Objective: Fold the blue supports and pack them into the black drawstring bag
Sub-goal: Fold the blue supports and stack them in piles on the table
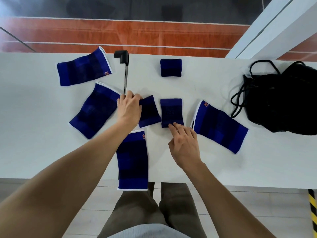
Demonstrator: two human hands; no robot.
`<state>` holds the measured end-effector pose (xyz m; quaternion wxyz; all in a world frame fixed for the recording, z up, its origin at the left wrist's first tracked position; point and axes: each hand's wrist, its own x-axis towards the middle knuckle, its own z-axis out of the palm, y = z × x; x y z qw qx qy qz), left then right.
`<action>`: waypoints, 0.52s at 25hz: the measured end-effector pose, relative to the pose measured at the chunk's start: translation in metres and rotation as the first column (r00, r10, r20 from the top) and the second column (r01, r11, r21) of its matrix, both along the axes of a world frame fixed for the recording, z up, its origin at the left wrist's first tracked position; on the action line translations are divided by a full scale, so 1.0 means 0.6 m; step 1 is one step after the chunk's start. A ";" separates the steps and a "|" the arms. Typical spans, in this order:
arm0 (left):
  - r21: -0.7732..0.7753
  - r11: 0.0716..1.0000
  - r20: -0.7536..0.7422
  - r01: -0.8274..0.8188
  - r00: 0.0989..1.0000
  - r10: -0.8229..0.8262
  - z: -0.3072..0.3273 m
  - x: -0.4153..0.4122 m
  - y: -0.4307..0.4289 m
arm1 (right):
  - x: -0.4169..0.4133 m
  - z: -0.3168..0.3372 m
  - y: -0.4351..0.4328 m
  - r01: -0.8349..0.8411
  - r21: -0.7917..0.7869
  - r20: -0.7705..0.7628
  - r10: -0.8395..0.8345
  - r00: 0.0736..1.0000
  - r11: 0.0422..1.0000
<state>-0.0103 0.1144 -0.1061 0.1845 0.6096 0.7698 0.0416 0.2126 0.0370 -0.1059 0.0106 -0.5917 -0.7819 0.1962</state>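
Several blue supports lie on the white table (205, 165). Three are folded small: one at the back (171, 67), one at centre left (148, 111), one at centre right (172, 112). My left hand (129, 109) grips the left edge of the centre-left folded support. My right hand (184, 145) rests its fingertips on the near edge of the centre-right folded support. Unfolded supports lie at the far left (84, 67), the left (94, 111), the front edge (132, 160) and the right (220, 127). The black drawstring bag (281, 98) sits at the far right.
A black clamp with a thin rod (122, 59) stands on the table's far edge, just behind my left hand. The front support overhangs the table's near edge. The bag's cords (237, 98) trail leftward on the table. My legs show below the table.
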 end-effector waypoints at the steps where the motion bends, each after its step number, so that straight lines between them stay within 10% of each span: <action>1: 0.037 0.999 0.049 -0.001 0.999 -0.001 0.006 -0.002 0.002 | -0.001 0.003 0.004 0.006 -0.014 -0.008 -0.006 1.000 1.000; 8: 0.024 0.998 0.441 0.050 0.896 -0.056 0.088 0.000 -0.005 | -0.011 0.030 0.040 0.169 -0.196 -0.208 -0.209 0.955 0.966; 13: -0.074 0.997 0.630 -0.002 0.775 0.048 0.081 0.045 0.012 | -0.014 0.049 0.058 0.384 -0.421 -0.487 -0.562 0.669 0.822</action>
